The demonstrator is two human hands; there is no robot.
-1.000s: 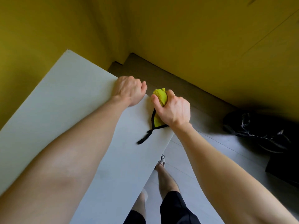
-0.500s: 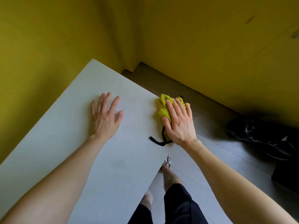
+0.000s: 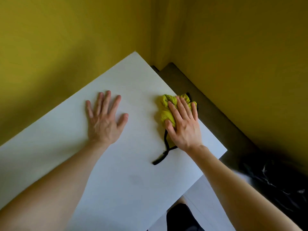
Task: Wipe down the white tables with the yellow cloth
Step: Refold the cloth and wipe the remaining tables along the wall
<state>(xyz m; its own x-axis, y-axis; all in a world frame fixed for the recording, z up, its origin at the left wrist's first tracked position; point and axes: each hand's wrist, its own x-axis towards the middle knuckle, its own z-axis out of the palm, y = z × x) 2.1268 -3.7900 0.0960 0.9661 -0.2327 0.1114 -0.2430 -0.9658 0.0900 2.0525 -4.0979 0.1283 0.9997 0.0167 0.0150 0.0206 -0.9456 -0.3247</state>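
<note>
My right hand [image 3: 184,125] presses flat on the yellow cloth [image 3: 168,108], and my left hand [image 3: 104,120] lies flat beside it on the white tabletop [image 3: 133,180].

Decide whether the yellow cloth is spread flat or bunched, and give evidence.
Bunched: the cloth rises in lumpy folds under the flat right hand on the table.

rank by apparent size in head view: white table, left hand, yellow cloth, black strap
1. white table
2. left hand
3. yellow cloth, partly hidden under the right hand, so unsure against the left hand
4. black strap
</note>
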